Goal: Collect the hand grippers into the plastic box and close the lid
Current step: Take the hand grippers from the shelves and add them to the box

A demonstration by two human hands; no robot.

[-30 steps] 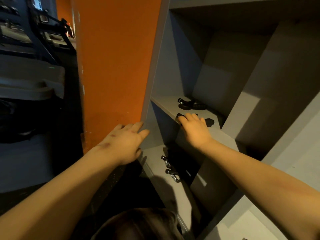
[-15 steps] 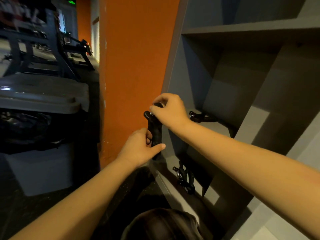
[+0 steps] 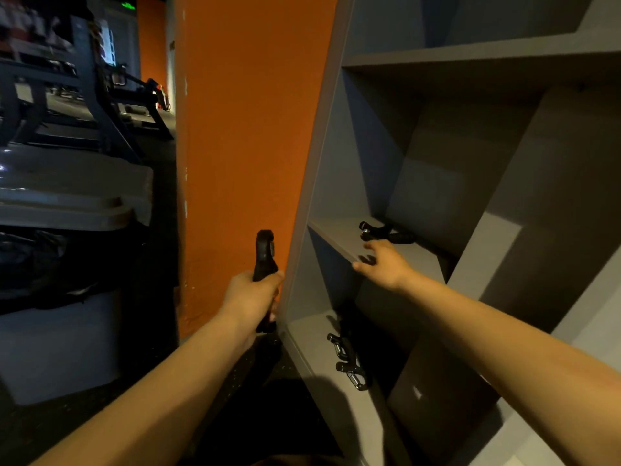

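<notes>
Centre frame, the left hand (image 3: 252, 294) clenches a black hand gripper (image 3: 265, 255) beside the orange wall (image 3: 248, 129). The right hand (image 3: 386, 268), fingers loose, hovers over the grey shelf (image 3: 336, 232) near a second gripper (image 3: 386, 232); more grippers (image 3: 349, 361) lie below.

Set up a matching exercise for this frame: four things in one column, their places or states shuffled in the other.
Things
1. upright black hand gripper
2. single black hand gripper lying flat
3. black hand grippers with silver springs
4. right hand

Places or states
a. on the lower grey shelf board
b. held in the left hand
c. open, reaching over the front of the upper grey shelf board
d. far back on the upper grey shelf board

Pairs: 1-b, 2-d, 3-a, 4-c.
</notes>
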